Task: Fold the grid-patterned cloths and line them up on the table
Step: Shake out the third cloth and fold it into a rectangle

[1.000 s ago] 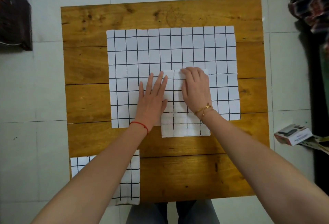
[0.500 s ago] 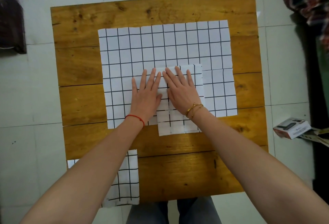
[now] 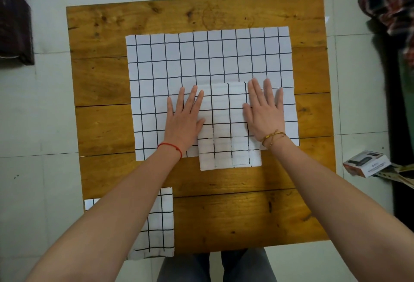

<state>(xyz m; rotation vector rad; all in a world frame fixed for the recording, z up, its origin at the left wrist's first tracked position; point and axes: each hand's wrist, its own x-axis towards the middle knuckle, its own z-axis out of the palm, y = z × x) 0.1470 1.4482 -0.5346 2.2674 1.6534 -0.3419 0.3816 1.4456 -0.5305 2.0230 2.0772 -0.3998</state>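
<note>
At centre: folded grid cloth (image 3: pixel 229 125) lies on the big unfolded grid cloth (image 3: pixel 208 57), near edge overhanging onto the tabletop (image 3: pixel 246 214).
Change: palms were together mid-cloth, now swept apart; crease-smoothing looks nearly done.
Left hand (image 3: pixel 183 122): flat, fingers straight, 9 o'clock edge.
Right hand (image 3: pixel 265 111): flat, 3 o'clock edge.
Axis: long side 12–6.
Lined up: second folded cloth (image 3: pixel 162 225) at 7 o'clock corner.

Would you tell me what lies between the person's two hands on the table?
In the head view, the small folded cloth lies between the left hand and right hand.
</note>
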